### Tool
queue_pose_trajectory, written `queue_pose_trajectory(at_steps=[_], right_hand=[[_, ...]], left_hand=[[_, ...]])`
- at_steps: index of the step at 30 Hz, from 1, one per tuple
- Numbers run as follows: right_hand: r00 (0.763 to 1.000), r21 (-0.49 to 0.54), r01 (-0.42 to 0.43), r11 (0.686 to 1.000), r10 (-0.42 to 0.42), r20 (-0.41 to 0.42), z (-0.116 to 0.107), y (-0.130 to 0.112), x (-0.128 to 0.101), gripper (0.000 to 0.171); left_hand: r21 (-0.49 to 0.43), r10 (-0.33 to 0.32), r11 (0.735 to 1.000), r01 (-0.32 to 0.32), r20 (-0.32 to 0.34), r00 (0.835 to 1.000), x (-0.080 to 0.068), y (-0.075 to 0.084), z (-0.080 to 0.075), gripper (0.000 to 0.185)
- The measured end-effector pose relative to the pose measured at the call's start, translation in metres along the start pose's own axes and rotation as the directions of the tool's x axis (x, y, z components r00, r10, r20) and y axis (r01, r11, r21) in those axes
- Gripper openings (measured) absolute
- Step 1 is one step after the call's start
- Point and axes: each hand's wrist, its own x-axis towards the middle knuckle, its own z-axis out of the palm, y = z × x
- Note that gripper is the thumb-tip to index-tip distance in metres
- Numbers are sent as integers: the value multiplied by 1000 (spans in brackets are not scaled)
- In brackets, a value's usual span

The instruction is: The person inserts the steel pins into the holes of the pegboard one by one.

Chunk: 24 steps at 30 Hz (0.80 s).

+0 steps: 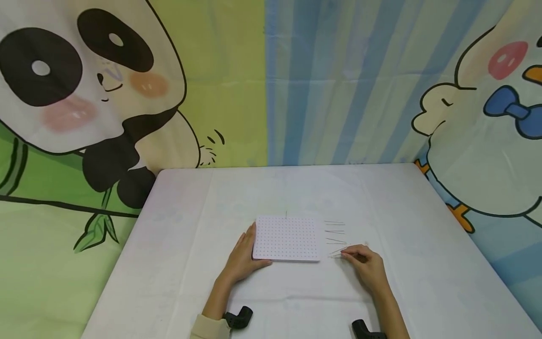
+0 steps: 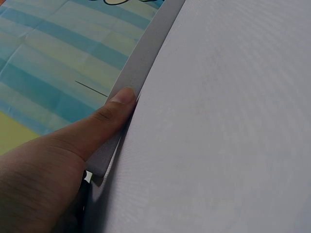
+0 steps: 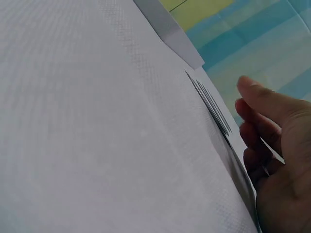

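Here, left hand (image 1: 243, 258) flat against pegboard (image 1: 286, 238) edge; right hand (image 1: 366, 267) pinches needle (image 1: 338, 252) beside it.

White table (image 1: 178, 263) bears pegboard (image 1: 286, 238) and needles (image 1: 334, 230) (loose, thin).

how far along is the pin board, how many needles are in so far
Barely started. One needle stands at the far edge of the white perforated board. In hand: the right hand pinches at the nearest of the loose needles lying right of the board, while the left hand steadies its left edge. About six remain.
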Motion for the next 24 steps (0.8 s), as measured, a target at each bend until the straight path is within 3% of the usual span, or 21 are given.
queue_pose_trajectory(at_steps=[6,11,24], right_hand=[[998,-155,55,986,-54,11,1,4,-1,12],[994,-216,106,971,-99,40,2,11,0,12],[993,-254,115,960,-101,69,3,11,0,12]], left_hand=[[10,-12,1000,12,8,1000,1,-1,1,115],[14,-9,1000,9,2,1000,1,-2,2,115],[19,-14,1000,14,1,1000,1,-1,2,116]])
